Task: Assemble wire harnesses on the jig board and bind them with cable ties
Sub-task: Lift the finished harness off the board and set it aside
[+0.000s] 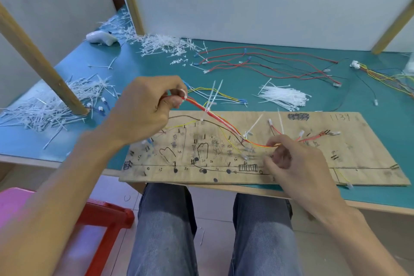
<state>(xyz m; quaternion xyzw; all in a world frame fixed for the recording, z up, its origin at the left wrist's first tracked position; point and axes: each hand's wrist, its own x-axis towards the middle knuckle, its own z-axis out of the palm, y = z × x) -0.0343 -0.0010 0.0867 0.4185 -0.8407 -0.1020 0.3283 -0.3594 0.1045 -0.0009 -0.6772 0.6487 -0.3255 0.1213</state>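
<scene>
A wooden jig board (358, 152) with pegs and hand-drawn marks lies at the table's front edge. A red, orange and yellow wire harness (215, 116) runs over it, bound with several white cable ties whose tails stick up. My left hand (145, 107) pinches the harness's left end and lifts it above the board's upper left corner. My right hand (291, 159) pinches the same harness near the board's middle, close to the surface. Short red branches with white connectors (301, 133) spread to the right of that hand.
A bundle of unused white cable ties (282, 96) lies behind the board. Loose red and black wires (280, 63) and yellow-green wires (392, 76) lie at the back right. Piles of cut tie tails (44, 107) cover the left. A wooden post (44, 67) slants at left.
</scene>
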